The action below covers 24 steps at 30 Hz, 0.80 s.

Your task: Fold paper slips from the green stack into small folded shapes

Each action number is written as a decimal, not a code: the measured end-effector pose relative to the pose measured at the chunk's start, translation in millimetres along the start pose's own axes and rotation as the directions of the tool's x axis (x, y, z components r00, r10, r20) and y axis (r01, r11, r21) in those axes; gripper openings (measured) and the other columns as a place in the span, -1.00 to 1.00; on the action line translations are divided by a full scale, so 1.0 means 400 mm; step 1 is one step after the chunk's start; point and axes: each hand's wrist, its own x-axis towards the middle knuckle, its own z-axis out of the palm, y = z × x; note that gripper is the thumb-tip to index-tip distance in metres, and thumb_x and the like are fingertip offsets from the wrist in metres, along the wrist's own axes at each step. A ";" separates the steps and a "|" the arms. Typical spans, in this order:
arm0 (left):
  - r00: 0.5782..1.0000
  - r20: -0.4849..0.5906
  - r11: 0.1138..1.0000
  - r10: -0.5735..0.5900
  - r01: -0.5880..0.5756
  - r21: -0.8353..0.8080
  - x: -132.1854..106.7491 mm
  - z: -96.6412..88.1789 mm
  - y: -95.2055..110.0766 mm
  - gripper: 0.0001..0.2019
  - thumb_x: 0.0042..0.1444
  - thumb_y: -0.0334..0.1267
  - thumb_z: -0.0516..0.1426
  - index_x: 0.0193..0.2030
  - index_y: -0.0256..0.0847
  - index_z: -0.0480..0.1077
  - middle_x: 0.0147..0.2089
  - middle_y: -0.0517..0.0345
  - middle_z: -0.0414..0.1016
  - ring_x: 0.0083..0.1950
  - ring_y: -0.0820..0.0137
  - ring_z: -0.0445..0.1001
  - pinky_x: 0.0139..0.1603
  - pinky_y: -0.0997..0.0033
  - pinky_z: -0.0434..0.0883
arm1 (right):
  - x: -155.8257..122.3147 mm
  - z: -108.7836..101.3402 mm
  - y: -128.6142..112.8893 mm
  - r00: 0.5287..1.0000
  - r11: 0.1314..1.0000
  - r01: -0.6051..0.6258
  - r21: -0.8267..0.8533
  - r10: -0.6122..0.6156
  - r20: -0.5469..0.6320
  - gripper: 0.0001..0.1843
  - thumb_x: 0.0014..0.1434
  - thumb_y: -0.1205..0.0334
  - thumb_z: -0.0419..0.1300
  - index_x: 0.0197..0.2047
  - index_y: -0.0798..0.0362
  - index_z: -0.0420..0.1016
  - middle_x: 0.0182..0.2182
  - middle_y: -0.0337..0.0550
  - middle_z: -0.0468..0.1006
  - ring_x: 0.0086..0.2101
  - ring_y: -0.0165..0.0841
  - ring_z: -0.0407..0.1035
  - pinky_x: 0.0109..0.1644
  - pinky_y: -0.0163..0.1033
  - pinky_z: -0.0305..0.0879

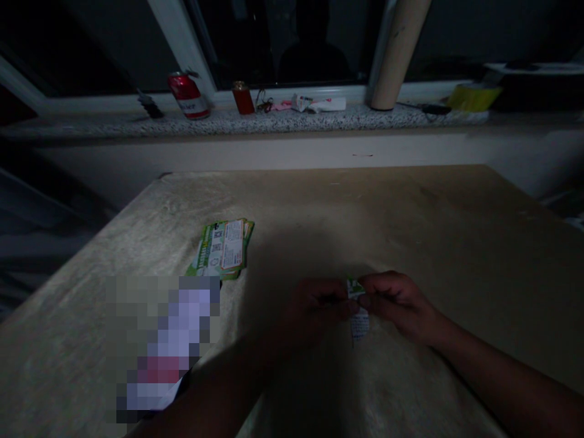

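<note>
Over the right half of the table, both hands meet at a small green and white printed card (360, 325). My left hand (322, 298) pinches it from the left, and my right hand (399, 304) pinches it from the right. Fingers cover its middle. The lower part hangs below the thumbs with small dark print, and its edge looks curved or folded. A stack of similar green printed cards (223, 249) lies on the table to the left, slightly fanned and apart from both hands.
A blurred-out, lit rectangular object (173, 347) lies near my left forearm. On the stone windowsill (219, 126) behind the table (292, 201) stand a red can (188, 96), a small red-orange bottle (243, 98), crumpled wrappers (319, 103), a cardboard tube (396, 61) and a yellow object (474, 97).
</note>
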 end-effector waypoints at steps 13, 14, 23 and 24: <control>0.994 0.082 0.993 -0.066 0.074 -0.091 -0.001 -0.001 0.007 -0.63 0.08 0.03 0.33 -0.46 -0.27 0.48 -0.51 0.27 0.28 -0.45 0.50 0.19 -0.40 0.45 0.15 | -0.002 -0.002 0.008 0.996 0.996 -0.018 0.090 0.010 0.087 -0.50 0.30 -0.11 0.19 -0.52 0.07 0.34 -0.62 -0.34 0.19 -0.57 -0.49 0.02 -0.54 -0.34 -0.03; 0.992 0.094 0.991 -0.081 0.090 -0.096 -0.001 0.000 0.011 -0.62 0.05 0.05 0.34 -0.47 -0.26 0.48 -0.52 0.27 0.27 -0.46 0.50 0.18 -0.40 0.46 0.15 | -0.001 -0.002 0.008 0.995 0.996 -0.015 0.089 0.006 0.102 -0.50 0.30 -0.11 0.20 -0.52 0.07 0.34 -0.62 -0.35 0.17 -0.57 -0.49 0.01 -0.55 -0.35 -0.04; 0.951 0.260 0.974 -0.169 0.202 -0.106 -0.006 0.011 0.024 -0.56 -0.04 0.13 0.38 -0.49 -0.24 0.48 -0.49 0.26 0.35 -0.42 0.48 0.26 -0.33 0.44 0.23 | -0.009 -0.017 0.004 0.919 0.952 -0.229 0.205 0.142 0.369 -0.53 0.21 -0.10 0.30 -0.53 0.09 0.39 -0.66 -0.41 0.12 -0.63 -0.55 -0.07 -0.59 -0.38 -0.09; 0.953 0.257 0.975 -0.162 0.195 -0.108 -0.007 0.013 0.024 -0.57 -0.03 0.13 0.38 -0.48 -0.24 0.48 -0.49 0.26 0.35 -0.42 0.47 0.26 -0.33 0.44 0.23 | -0.010 -0.018 0.006 0.920 0.939 -0.249 0.237 0.153 0.361 -0.53 0.20 -0.09 0.32 -0.53 0.09 0.39 -0.67 -0.41 0.14 -0.64 -0.55 -0.05 -0.59 -0.38 -0.08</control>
